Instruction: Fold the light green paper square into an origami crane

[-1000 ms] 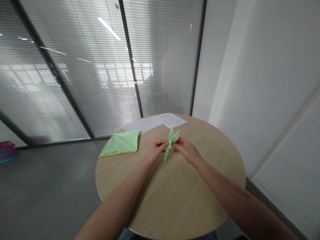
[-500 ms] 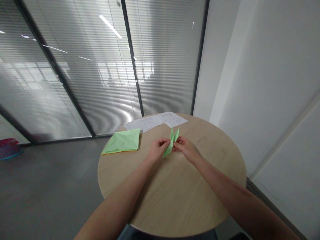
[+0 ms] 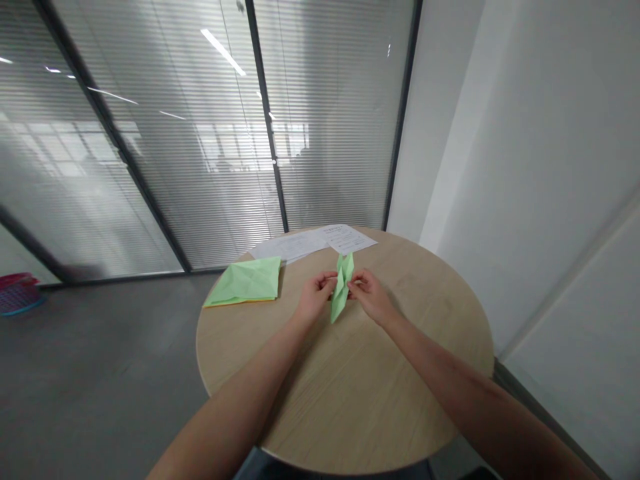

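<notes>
Between my hands, above the middle of the round table, is a piece of folded green paper (image 3: 341,293). It is narrow, with two pointed flaps at its far end and one point toward me. My left hand (image 3: 318,293) pinches its left edge with thumb and fingers. On the other side my right hand (image 3: 369,293) grips the right edge between thumb and fingertips. The fingers' far sides are partly hidden behind the paper.
The round wooden table (image 3: 370,393) fills the lower middle. Creased green paper (image 3: 247,280) with a yellow edge beneath lies at its left. White printed sheets (image 3: 300,245) lie along the far edge. A pink and blue basket (image 3: 19,293) stands on the floor at far left.
The folded green paper has turned and tilted, so its broad face and lower point show more. Both hands keep hold of it and have shifted only slightly.
</notes>
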Motion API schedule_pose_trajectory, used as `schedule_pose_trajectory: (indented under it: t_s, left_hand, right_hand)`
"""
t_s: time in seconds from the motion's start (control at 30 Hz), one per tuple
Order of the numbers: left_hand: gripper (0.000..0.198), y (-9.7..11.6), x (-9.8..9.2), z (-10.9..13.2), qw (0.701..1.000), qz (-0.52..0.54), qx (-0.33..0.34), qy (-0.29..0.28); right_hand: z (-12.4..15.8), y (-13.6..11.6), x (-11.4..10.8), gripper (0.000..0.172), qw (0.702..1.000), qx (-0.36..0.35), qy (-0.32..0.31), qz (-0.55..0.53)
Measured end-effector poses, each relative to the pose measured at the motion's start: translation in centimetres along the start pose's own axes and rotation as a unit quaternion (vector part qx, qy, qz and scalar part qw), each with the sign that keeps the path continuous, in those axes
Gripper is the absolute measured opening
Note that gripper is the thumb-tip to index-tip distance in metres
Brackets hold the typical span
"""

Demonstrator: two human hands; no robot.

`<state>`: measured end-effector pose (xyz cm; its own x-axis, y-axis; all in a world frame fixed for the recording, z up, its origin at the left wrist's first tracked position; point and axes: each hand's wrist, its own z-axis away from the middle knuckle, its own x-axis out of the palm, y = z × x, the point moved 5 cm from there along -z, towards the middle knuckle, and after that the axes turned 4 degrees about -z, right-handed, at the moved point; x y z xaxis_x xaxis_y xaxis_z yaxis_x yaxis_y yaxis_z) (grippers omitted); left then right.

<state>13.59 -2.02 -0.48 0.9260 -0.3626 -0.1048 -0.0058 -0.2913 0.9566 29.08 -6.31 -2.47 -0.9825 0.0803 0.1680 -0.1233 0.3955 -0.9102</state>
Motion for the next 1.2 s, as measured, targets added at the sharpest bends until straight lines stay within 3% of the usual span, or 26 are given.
schedule_pose_trajectory:
  t_s: [0.17, 0.67, 1.2]
  left_hand:
    - [0.039, -0.24, 0.06, -0.09, 1.0, 0.015, 0.009, -0.003]
    - [0.032, -0.67, 0.44, -0.27, 1.0, -0.013, 0.024, -0.006]
    - [0.03, -0.58, 0.5, -0.03, 1.0, 0.006, -0.005, -0.008]
  right_hand:
    - [-0.01, 0.26, 0.31, 0.026, 0.999, -0.015, -0.027, 0.042]
    - [-0.43, 0.82, -0.63, 0.017, 0.992, 0.008, 0.016, 0.124]
    - [0.08, -0.05, -0.11, 0.015, 0.967, -0.063, -0.013, 0.245]
